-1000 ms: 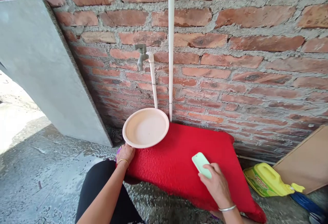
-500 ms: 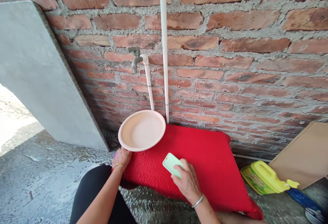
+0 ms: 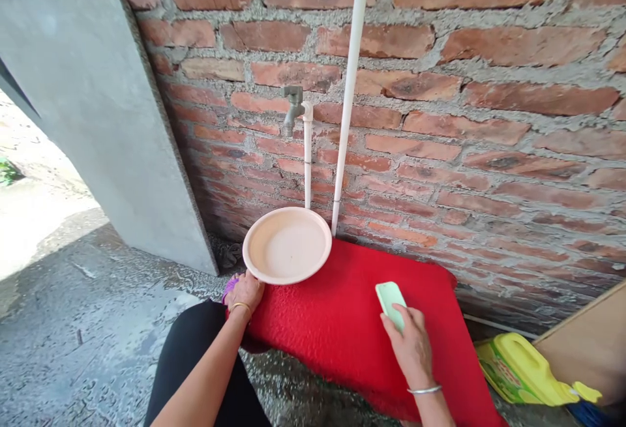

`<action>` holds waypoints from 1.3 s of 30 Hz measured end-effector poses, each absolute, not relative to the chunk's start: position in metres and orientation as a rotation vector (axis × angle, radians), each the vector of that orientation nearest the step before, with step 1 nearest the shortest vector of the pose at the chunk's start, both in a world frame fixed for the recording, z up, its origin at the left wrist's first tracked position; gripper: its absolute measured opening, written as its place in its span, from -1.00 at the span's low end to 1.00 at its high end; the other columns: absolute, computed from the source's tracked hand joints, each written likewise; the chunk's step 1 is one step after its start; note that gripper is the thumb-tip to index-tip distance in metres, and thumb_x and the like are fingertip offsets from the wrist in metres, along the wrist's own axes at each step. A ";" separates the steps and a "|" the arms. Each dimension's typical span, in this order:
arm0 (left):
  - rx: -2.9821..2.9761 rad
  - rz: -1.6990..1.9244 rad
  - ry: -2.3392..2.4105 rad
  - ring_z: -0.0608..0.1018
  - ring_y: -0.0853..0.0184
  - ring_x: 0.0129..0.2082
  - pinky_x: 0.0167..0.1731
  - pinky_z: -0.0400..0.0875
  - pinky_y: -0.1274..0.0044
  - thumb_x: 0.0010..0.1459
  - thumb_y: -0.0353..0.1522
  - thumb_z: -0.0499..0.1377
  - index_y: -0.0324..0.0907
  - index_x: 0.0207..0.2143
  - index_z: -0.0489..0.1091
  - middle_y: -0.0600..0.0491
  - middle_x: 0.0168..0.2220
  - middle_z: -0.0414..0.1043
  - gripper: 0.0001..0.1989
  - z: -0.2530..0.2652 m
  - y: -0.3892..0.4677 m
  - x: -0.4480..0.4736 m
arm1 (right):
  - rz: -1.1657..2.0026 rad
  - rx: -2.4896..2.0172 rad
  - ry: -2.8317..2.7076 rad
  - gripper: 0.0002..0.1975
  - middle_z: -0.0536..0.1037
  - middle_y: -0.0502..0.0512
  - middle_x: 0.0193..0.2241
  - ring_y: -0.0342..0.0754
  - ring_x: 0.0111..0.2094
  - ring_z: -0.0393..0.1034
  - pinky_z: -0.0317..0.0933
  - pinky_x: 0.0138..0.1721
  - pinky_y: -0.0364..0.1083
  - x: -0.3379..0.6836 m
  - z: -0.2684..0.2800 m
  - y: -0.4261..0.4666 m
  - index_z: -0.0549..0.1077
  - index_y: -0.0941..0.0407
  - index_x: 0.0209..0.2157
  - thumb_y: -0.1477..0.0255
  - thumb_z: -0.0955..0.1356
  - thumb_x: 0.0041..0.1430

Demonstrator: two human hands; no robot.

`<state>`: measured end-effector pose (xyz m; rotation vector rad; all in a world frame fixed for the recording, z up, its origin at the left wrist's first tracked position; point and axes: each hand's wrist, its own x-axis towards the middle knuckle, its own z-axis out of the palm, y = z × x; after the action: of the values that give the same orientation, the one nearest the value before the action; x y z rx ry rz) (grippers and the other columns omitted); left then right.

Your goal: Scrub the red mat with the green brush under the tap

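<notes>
A wet red cloth (image 3: 342,323) is spread over a low, bench-like support. My right hand (image 3: 411,339) grips a pale green scrubbing brush (image 3: 390,300) by its flat back, above the cloth's right half. The brush's underside is hidden. At the cloth's left end, my left hand (image 3: 247,292) is curled over the edge, just below the rim of a pale pink basin (image 3: 293,248); some fingertips are out of sight. A purple thing (image 3: 229,288) shows beside this hand, its kind unclear. The basin stands at the cloth's back left corner.
A grey tap (image 3: 292,111) on a white pipe (image 3: 308,160) rises behind the basin, against a brick wall (image 3: 420,120). Left leans a grey slab (image 3: 98,107). A yellow jug (image 3: 525,368) and brown board (image 3: 587,342) stand right. The floor (image 3: 98,323) is wet.
My right hand has moved the scrubbing brush to the right across the cloth, turning it more lengthwise. The left hand stays at the cloth's left end. The view has shifted left.
</notes>
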<state>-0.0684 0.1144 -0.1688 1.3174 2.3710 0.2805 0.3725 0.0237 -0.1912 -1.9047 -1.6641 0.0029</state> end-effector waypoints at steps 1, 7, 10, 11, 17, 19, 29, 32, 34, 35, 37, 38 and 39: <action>1.325 0.290 2.371 0.52 -0.13 0.28 0.19 0.39 0.08 0.45 -0.16 -0.14 -0.18 0.28 0.43 -0.35 0.23 0.50 -0.43 -0.169 0.114 -0.068 | -0.027 -1.805 -1.796 -0.60 0.55 0.24 -0.05 0.16 -0.08 0.55 0.45 -0.02 0.10 0.348 -0.195 0.026 0.63 -0.01 0.01 0.08 0.30 0.38; 1.308 0.299 2.347 0.54 -0.12 0.26 0.21 0.38 0.10 0.47 -0.14 -0.17 -0.21 0.30 0.38 -0.35 0.23 0.49 -0.41 -0.170 0.114 -0.068 | -0.261 -1.551 -2.271 -0.56 0.54 0.19 0.17 0.17 0.10 0.50 0.36 0.17 0.16 0.264 -0.203 0.044 0.59 -0.18 0.17 0.39 0.41 0.29; 1.329 0.300 2.325 0.53 -0.12 0.28 0.23 0.35 0.10 0.48 -0.15 -0.18 -0.22 0.31 0.37 -0.35 0.23 0.48 -0.41 -0.173 0.114 -0.069 | -0.245 -1.755 -2.191 -0.60 0.57 0.20 0.08 0.14 -0.02 0.54 0.39 0.08 0.13 0.298 -0.194 0.053 0.62 -0.14 0.15 0.33 0.39 0.31; 1.336 0.302 2.322 0.52 -0.12 0.28 0.24 0.34 0.09 0.48 -0.15 -0.18 -0.22 0.31 0.36 -0.35 0.23 0.48 -0.42 -0.175 0.114 -0.069 | -0.218 -1.862 -2.122 -0.61 0.58 0.22 0.03 0.14 -0.07 0.54 0.40 0.04 0.12 0.318 -0.191 0.055 0.62 -0.11 0.14 0.30 0.36 0.33; 1.316 0.347 2.357 0.50 -0.11 0.30 0.22 0.35 0.12 0.45 -0.17 -0.05 -0.18 0.31 0.38 -0.34 0.21 0.51 -0.47 -0.191 0.115 -0.070 | -0.166 -2.318 -1.544 -0.36 0.51 0.30 -0.29 0.33 -0.17 0.52 0.44 -0.15 0.21 0.418 -0.177 0.051 0.61 0.06 0.15 0.01 0.14 0.41; 1.305 0.350 2.363 0.50 -0.09 0.31 0.22 0.35 0.15 0.44 -0.17 -0.02 -0.17 0.31 0.38 -0.34 0.22 0.51 -0.48 -0.193 0.115 -0.071 | -0.145 -2.264 -1.524 -0.36 0.51 0.30 -0.28 0.34 -0.12 0.49 0.45 -0.09 0.21 0.409 -0.174 0.057 0.61 0.08 0.14 -0.02 0.16 0.39; 1.354 0.329 2.369 0.55 -0.06 0.26 0.24 0.35 0.18 0.42 -0.19 0.01 -0.18 0.23 0.44 -0.33 0.18 0.54 -0.53 -0.200 0.117 -0.079 | 0.018 -1.809 -2.212 -0.63 0.54 0.14 -0.04 0.07 -0.09 0.43 0.34 0.02 0.03 0.241 -0.159 0.104 0.62 -0.09 0.14 0.30 0.43 0.31; 1.353 0.338 2.370 0.55 -0.07 0.26 0.24 0.36 0.19 0.40 -0.18 0.03 -0.17 0.20 0.46 -0.32 0.16 0.56 -0.54 -0.203 0.117 -0.080 | 0.015 -1.972 -2.095 -0.62 0.53 0.13 -0.07 0.03 -0.14 0.46 0.33 -0.01 -0.01 0.283 -0.157 0.102 0.61 -0.09 0.15 0.29 0.41 0.33; 1.346 0.344 2.368 0.54 -0.08 0.27 0.25 0.35 0.17 0.41 -0.18 0.01 -0.18 0.20 0.46 -0.32 0.16 0.56 -0.54 -0.204 0.117 -0.080 | 0.031 -2.170 -1.916 -0.61 0.53 0.16 -0.11 0.04 -0.19 0.49 0.33 -0.05 -0.01 0.331 -0.157 0.095 0.61 -0.05 0.16 0.25 0.36 0.37; 1.341 0.345 2.368 0.53 -0.09 0.27 0.25 0.34 0.16 0.42 -0.18 0.00 -0.19 0.20 0.45 -0.33 0.16 0.55 -0.53 -0.204 0.117 -0.079 | 0.038 -2.277 -1.807 -0.58 0.52 0.18 -0.13 0.06 -0.21 0.50 0.34 -0.07 0.00 0.356 -0.157 0.092 0.61 -0.01 0.18 0.22 0.33 0.39; 1.328 0.344 2.372 0.53 -0.10 0.27 0.26 0.34 0.13 0.42 -0.19 -0.02 -0.19 0.21 0.44 -0.33 0.17 0.55 -0.52 -0.203 0.116 -0.078 | 0.036 -2.445 -1.592 -0.50 0.53 0.23 -0.18 0.12 -0.21 0.51 0.36 -0.10 0.03 0.396 -0.155 0.088 0.59 0.05 0.20 0.14 0.28 0.42; 1.322 0.343 2.377 0.53 -0.11 0.27 0.26 0.34 0.13 0.42 -0.19 -0.02 -0.19 0.21 0.44 -0.33 0.16 0.55 -0.52 -0.202 0.116 -0.077 | 0.029 -2.491 -1.511 -0.47 0.53 0.24 -0.21 0.15 -0.19 0.51 0.37 -0.11 0.04 0.408 -0.154 0.087 0.59 0.06 0.21 0.10 0.26 0.42; 1.318 0.342 2.382 0.54 -0.11 0.26 0.25 0.34 0.12 0.42 -0.19 -0.02 -0.19 0.22 0.44 -0.33 0.16 0.55 -0.52 -0.202 0.116 -0.077 | 0.021 -2.507 -1.463 -0.45 0.54 0.24 -0.22 0.17 -0.18 0.51 0.37 -0.11 0.05 0.413 -0.153 0.089 0.58 0.07 0.21 0.08 0.26 0.41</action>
<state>-0.0769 0.1158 -0.2019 1.3176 2.3818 0.3416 0.4134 0.0887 -0.1526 -2.5075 -1.4632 0.0209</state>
